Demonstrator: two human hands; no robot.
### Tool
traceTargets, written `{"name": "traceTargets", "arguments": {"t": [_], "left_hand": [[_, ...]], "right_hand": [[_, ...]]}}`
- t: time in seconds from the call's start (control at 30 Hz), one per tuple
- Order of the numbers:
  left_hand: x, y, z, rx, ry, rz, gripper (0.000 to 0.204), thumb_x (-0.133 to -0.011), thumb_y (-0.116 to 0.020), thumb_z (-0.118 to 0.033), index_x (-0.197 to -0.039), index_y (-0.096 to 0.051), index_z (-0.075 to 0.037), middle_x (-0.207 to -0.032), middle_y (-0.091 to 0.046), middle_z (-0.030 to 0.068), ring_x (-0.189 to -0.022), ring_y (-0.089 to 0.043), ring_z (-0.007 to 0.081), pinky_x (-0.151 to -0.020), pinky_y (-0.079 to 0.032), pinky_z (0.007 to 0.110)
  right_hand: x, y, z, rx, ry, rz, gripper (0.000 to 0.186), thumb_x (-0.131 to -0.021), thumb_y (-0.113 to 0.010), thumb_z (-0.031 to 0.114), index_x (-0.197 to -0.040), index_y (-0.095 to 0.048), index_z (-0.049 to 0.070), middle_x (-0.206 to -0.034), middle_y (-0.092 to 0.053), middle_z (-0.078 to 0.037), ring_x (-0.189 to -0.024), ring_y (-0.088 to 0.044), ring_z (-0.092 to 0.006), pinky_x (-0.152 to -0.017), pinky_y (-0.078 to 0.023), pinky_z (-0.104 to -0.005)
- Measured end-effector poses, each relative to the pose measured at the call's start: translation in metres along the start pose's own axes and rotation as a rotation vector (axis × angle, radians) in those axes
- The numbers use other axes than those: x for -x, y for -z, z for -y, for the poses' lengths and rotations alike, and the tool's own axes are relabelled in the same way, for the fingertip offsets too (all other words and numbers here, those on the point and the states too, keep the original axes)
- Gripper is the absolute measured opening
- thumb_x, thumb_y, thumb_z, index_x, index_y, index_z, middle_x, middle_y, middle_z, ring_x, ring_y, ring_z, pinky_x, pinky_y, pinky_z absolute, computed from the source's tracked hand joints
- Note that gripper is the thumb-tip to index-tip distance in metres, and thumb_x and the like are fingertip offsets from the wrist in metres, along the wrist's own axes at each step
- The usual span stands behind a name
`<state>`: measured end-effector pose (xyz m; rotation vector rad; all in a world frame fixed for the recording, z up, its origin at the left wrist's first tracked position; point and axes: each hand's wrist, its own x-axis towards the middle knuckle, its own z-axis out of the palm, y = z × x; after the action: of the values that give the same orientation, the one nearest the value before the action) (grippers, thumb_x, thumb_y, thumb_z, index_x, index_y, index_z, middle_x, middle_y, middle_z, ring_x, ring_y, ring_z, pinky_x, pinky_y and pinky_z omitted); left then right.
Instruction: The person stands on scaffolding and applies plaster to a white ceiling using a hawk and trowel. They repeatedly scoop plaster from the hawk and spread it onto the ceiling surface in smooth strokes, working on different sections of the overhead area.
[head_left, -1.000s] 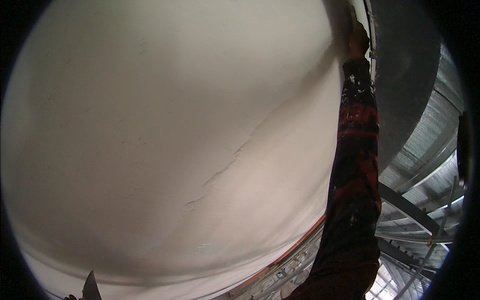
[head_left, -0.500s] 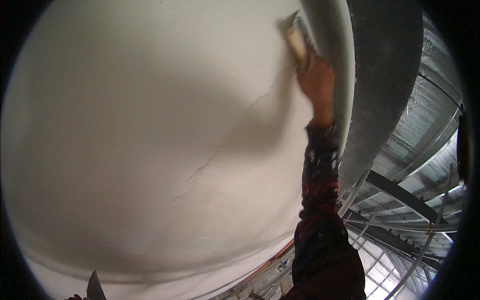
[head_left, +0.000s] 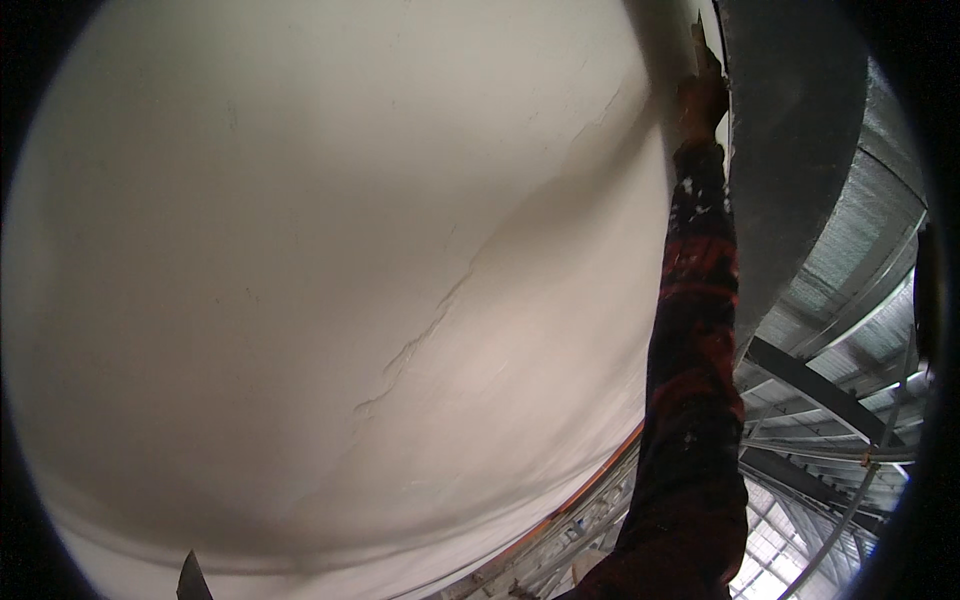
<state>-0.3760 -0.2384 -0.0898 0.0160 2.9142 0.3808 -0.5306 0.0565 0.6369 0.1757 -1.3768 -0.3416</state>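
A dark pointed blade tip (head_left: 192, 580) shows at the lower edge; the left hand is out of view. The right sleeve (head_left: 690, 400), red and black with white specks, rises along the white plastered wall (head_left: 300, 250). 1 crack (head_left: 430, 330) crosses the plaster. Far up, the right hand (head_left: 703, 100) grips a trowel (head_left: 699, 45) pressed against the wall's top edge.

My wall (head_left: 300, 250) is off-white, plain but for a thin darker crack line. My sleeve (head_left: 690, 330) is dark with red bands and white flecks. The duct (head_left: 790, 130) beside it is dull grey, and the roof (head_left: 850, 300) is silvery grey with dark beams.
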Motion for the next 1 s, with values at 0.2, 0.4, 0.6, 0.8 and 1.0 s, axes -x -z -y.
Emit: {"name": "traceTargets", "arguments": {"t": [0.2, 0.4, 0.6, 0.8, 1.0], "left_hand": [[0.002, 0.005, -0.003, -0.035, 0.032, 0.035, 0.028, -0.087, -0.054, -0.037, -0.090, -0.057, -0.009, -0.076, -0.063, 0.0118, -0.074, -0.064, 0.0305, -0.060, -0.051, 0.045], [-0.004, -0.030, 0.015, -0.155, 0.073, -0.053, 0.029, -0.085, -0.058, -0.037, -0.083, -0.060, -0.008, -0.075, -0.060, 0.0101, -0.071, -0.062, 0.0269, -0.063, -0.047, 0.043], [-0.008, -0.016, 0.012, -0.105, 0.156, 0.130, 0.035, -0.078, -0.063, -0.039, -0.093, -0.060, -0.007, -0.089, -0.065, 0.0123, -0.086, -0.065, 0.0269, -0.075, -0.051, 0.040], [0.004, 0.002, -0.009, -0.066, 0.082, -0.026, 0.032, -0.082, -0.063, -0.038, -0.089, -0.062, -0.006, -0.081, -0.066, 0.0150, -0.081, -0.066, 0.0314, -0.072, -0.053, 0.043], [-0.017, -0.032, 0.034, -0.085, -0.092, -0.189, 0.033, -0.085, -0.059, -0.037, -0.086, -0.061, -0.004, -0.077, -0.065, 0.0182, -0.077, -0.066, 0.0354, -0.067, -0.052, 0.047]], "right_hand": [[0.007, -0.012, -0.051, 0.168, 0.422, 0.028, 0.052, -0.081, -0.053, 0.017, -0.133, -0.048, 0.018, -0.115, -0.062, -0.016, -0.103, -0.060, -0.0357, -0.089, -0.047, -0.0447], [0.157, 0.023, 0.009, 0.171, 0.266, 0.119, 0.049, -0.081, -0.055, 0.019, -0.127, -0.051, 0.004, -0.110, -0.061, -0.026, -0.101, -0.059, -0.0417, -0.089, -0.047, -0.0471], [0.348, 0.064, 0.057, -0.032, 0.339, 0.232, 0.063, -0.082, -0.057, 0.013, -0.141, -0.036, 0.012, -0.140, -0.041, -0.016, -0.124, -0.042, -0.0383, -0.105, -0.032, -0.0505], [0.575, 0.149, 0.125, -0.117, 0.120, 0.711, 0.057, -0.080, -0.054, 0.007, -0.136, -0.044, 0.015, -0.142, -0.039, -0.014, -0.127, -0.037, -0.0383, -0.103, -0.025, -0.0591], [0.671, 0.240, 0.186, -0.403, -0.103, 1.015, 0.068, -0.071, -0.057, 0.001, -0.136, -0.044, 0.017, -0.139, -0.040, -0.012, -0.123, -0.038, -0.0347, -0.101, -0.022, -0.0556]]}}
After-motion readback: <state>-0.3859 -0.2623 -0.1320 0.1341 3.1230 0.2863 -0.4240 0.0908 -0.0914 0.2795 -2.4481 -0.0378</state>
